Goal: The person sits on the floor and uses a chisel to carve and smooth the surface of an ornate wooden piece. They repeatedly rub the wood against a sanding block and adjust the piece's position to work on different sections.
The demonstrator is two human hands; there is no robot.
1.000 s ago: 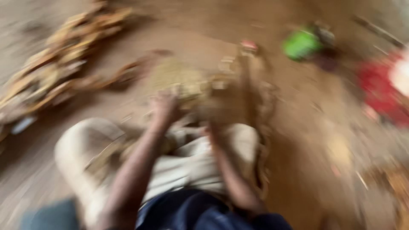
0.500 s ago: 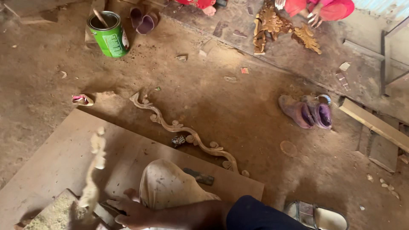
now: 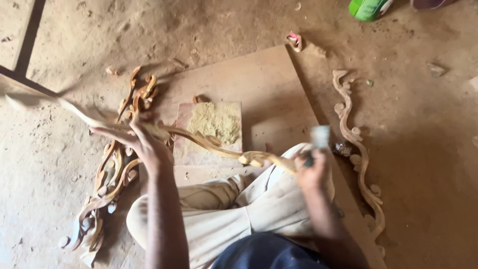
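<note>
Clearly the long, curling carved strip of pale wood (image 3: pixel 219 144) spans both knees — left hand (image 3: pixel 142 142) gripping its middle, right hand (image 3: pixel 312 169) closed on its end with grey sandpaper (image 3: pixel 320 136); such thin scrollwork might snap if flexed.

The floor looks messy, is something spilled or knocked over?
Yes. A green can at the top edge seems to lie tipped on the dirt floor. A heap of yellowish sawdust sits on a small board. Carved wooden pieces lie jumbled by the left hand.
</note>
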